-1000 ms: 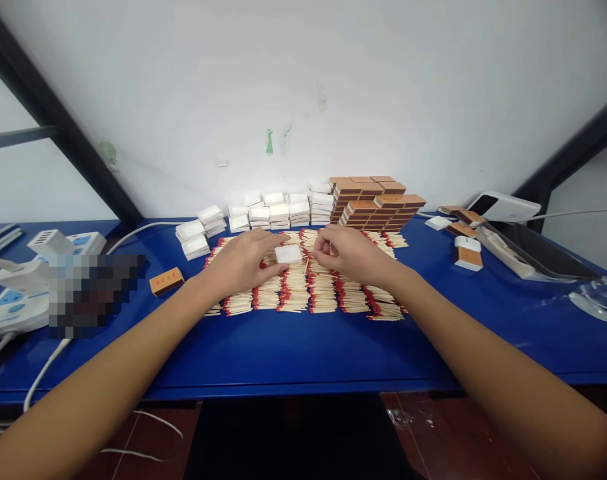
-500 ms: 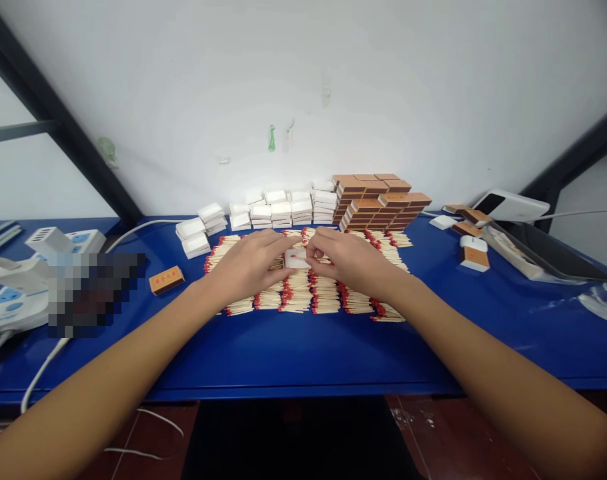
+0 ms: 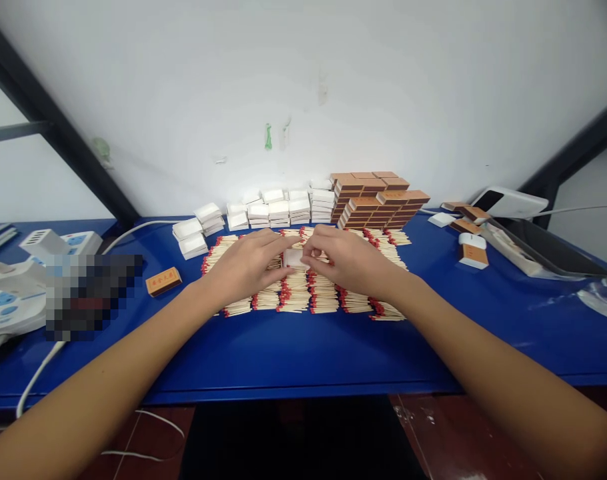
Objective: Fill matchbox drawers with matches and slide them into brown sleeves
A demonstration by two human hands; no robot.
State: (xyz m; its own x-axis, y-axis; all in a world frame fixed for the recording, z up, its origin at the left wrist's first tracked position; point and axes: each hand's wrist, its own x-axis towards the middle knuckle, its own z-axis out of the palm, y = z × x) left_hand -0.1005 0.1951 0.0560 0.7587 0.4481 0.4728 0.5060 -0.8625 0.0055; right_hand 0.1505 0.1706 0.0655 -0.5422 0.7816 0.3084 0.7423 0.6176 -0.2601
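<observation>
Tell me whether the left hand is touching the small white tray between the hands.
Touching. The head view shows the left hand holding the white tray, with its thumb against the tray's near left corner.

I count 2 hands of mine, L hand (image 3: 246, 263) & R hand (image 3: 351, 257), w/ 1 white tray (image 3: 294, 259) between. 1 lone matchbox (image 3: 164, 282) on L, approx. 4 loose boxes (image 3: 473, 256) on R. Stacked trays (image 3: 299, 201), brown box pile (image 3: 363, 207), matches (image 3: 324, 298): too many/overlapped for exact nos.

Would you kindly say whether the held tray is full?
Not full: the tray shows mostly bare white inside, though the right hand hides part.
</observation>
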